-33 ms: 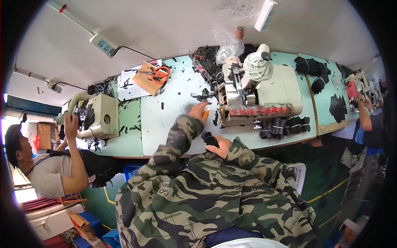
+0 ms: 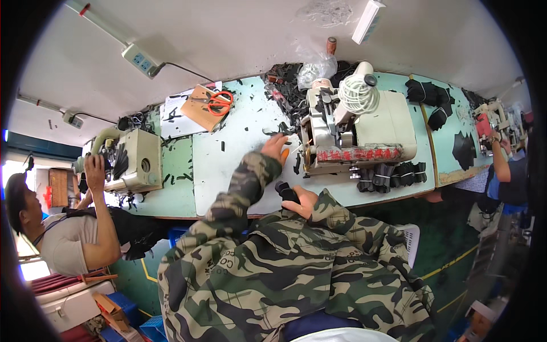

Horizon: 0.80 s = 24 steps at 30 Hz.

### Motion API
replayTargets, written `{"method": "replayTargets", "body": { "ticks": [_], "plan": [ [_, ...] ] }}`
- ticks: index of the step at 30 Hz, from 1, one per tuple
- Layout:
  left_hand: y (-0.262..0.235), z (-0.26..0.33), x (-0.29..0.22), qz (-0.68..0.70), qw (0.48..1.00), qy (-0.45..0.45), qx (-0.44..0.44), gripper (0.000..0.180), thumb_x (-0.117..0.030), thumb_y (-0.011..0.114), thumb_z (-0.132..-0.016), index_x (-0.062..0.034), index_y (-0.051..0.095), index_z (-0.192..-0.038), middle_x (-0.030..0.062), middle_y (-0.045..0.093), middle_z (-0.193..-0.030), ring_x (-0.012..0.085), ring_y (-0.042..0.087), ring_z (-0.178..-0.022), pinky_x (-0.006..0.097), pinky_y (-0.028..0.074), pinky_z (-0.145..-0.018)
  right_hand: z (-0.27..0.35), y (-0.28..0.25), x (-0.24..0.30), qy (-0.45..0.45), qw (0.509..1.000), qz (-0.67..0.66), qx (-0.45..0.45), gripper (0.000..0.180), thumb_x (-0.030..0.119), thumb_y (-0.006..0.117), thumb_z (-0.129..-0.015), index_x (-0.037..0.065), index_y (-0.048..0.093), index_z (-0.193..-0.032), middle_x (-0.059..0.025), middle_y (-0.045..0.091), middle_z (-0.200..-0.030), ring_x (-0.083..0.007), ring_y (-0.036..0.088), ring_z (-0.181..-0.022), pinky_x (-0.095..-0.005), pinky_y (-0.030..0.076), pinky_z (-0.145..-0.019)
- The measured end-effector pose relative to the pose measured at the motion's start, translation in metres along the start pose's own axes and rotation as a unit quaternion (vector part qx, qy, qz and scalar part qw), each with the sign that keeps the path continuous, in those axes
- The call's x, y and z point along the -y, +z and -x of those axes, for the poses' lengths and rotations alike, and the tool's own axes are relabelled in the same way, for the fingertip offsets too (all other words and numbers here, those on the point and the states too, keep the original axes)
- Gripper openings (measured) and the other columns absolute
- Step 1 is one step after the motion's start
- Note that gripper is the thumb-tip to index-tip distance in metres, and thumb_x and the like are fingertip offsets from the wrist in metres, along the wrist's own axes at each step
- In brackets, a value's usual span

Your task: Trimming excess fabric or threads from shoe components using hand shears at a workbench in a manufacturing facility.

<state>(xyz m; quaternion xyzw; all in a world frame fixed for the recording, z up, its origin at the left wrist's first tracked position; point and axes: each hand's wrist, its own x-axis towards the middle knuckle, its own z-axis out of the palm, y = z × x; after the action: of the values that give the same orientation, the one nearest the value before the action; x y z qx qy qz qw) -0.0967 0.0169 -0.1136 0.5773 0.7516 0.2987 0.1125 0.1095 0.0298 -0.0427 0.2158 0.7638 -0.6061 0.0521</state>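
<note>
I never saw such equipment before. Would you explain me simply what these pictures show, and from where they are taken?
There is no robot here. A person works with two bare hands, seen by a head-worn camera looking down; its wide lens bends straight edges. The right hand holds a small black piece. The left hand reaches over the pale table, near a cream-coloured machine; something orange shows at its fingers, but I cannot tell whether it is held. Black bundles lie in front of the machine. Farther left, scissors lie on brown card.
</note>
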Motion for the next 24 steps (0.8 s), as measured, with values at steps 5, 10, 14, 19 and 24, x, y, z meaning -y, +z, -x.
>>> {"method": "replayTargets", "body": {
  "ticks": [5,10,14,19,24],
  "plan": [
    [0.025,-0.051,0.007,-0.15,0.978,0.048,0.138,0.057,-0.032,0.064,-0.072,-0.0078,0.046,-0.12,0.017,0.032,-0.133,0.0346,0.028,-0.124,0.045,0.029,-0.098,-0.015,-0.014,0.02,0.048,0.995,0.073,-0.042,0.055,0.047,0.055,-0.08,-0.002,0.047,-0.103,-0.021,0.054,-0.085,-0.0333,0.055,-0.08,-0.0386,0.042,-0.071],
    [0.057,0.04,0.025,-0.171,0.947,0.27,-0.044,0.06,-0.039,0.062,-0.071,-0.0027,0.047,-0.117,0.0175,0.047,-0.119,0.0333,0.04,-0.115,0.04,0.034,-0.092,-0.057,-0.002,0.021,-0.074,0.974,0.128,-0.172,0.049,0.036,0.063,-0.075,-0.002,0.046,-0.099,-0.0211,0.051,-0.09,-0.0376,0.051,-0.084,-0.0415,0.042,-0.073],
    [-0.011,0.142,-0.009,-0.047,0.974,0.214,0.05,0.041,-0.026,0.059,-0.074,0.0002,0.054,-0.105,0.016,0.052,-0.113,0.0313,0.049,-0.106,0.039,0.042,-0.084,-0.102,-0.017,0.035,0.022,0.939,0.328,-0.101,0.049,0.038,0.064,-0.074,0.002,0.044,-0.1,-0.0155,0.047,-0.1,-0.0307,0.049,-0.093,-0.0426,0.042,-0.075],
    [-0.046,0.248,-0.014,-0.003,0.994,0.101,0.038,0.019,-0.01,0.06,-0.071,-0.0036,0.06,-0.089,0.0151,0.057,-0.104,0.0304,0.054,-0.097,0.039,0.046,-0.077,-0.144,-0.012,0.02,-0.019,0.895,0.423,-0.139,0.046,0.035,0.068,-0.07,0.003,0.049,-0.097,-0.0136,0.047,-0.101,-0.0305,0.045,-0.095,-0.0426,0.036,-0.083],
    [-0.014,0.259,0.007,-0.088,0.881,-0.341,0.316,0.036,-0.026,0.062,-0.071,-0.0059,0.058,-0.101,0.0182,0.056,-0.105,0.0343,0.054,-0.098,0.04,0.043,-0.082,-0.169,-0.007,0.017,-0.05,0.898,0.414,-0.139,0.069,0.029,0.071,-0.067,0.005,0.038,-0.122,-0.0158,0.039,-0.12,-0.0331,0.038,-0.111,-0.0426,0.033,-0.093]
  ]
}}
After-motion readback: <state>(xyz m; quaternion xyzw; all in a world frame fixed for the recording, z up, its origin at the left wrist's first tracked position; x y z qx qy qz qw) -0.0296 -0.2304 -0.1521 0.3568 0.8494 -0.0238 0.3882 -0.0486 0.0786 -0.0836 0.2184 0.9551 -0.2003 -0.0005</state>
